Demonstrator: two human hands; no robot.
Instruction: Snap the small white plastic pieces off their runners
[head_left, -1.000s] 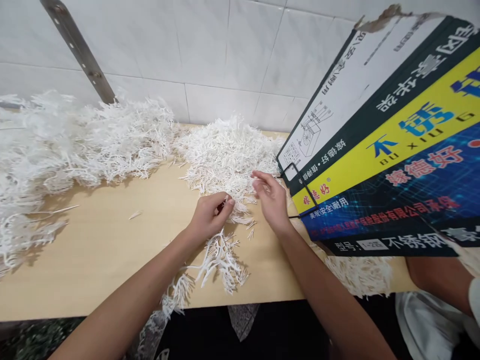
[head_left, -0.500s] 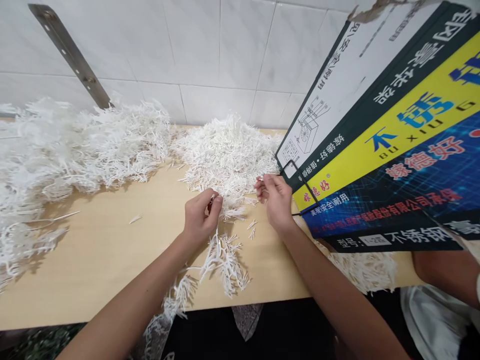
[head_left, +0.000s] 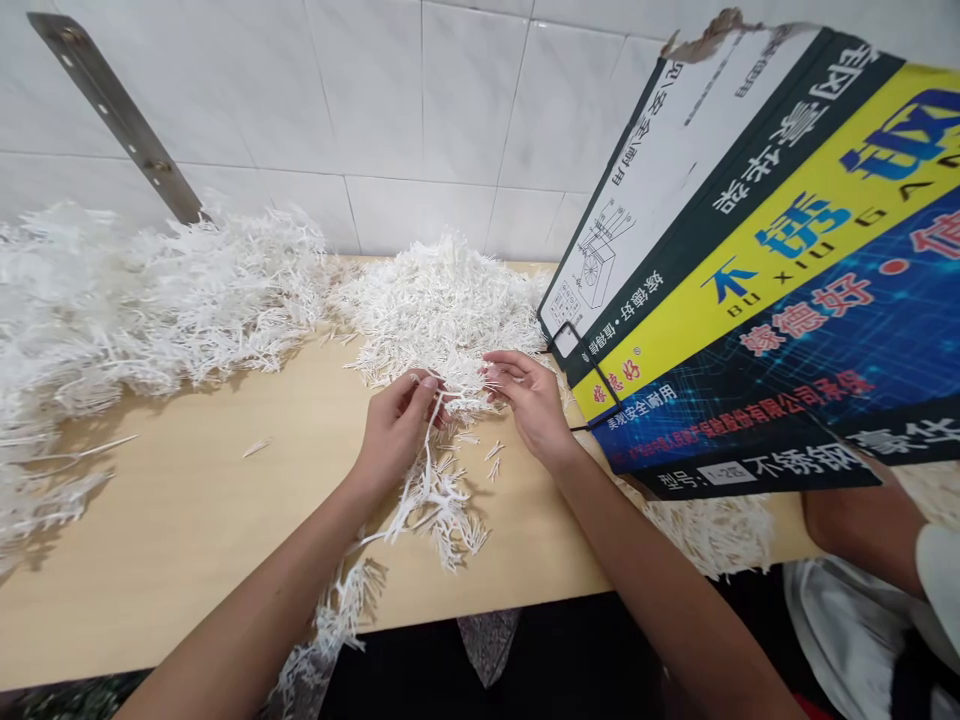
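My left hand pinches a white branching plastic sprig between thumb and fingers. The sprig's stem hangs below that hand, and its forked ends spread over the tabletop. Some of its tips point right, towards my right hand, whose thumb and fingertips are drawn together on the white tips there. Just behind both hands rises a heap of small white sprig pieces. A few loose bits lie on the wood between my forearms.
A larger pile of white branches covers the table's left. At right, a printed cardboard sheet leans upright, with a black wire loop at its corner. Beyond it show another person's arm and more white pieces. A tiled wall stands behind.
My right hand has moved left from beside the cardboard to the sprig tips, closer to my left hand. The whole view has shifted slightly.
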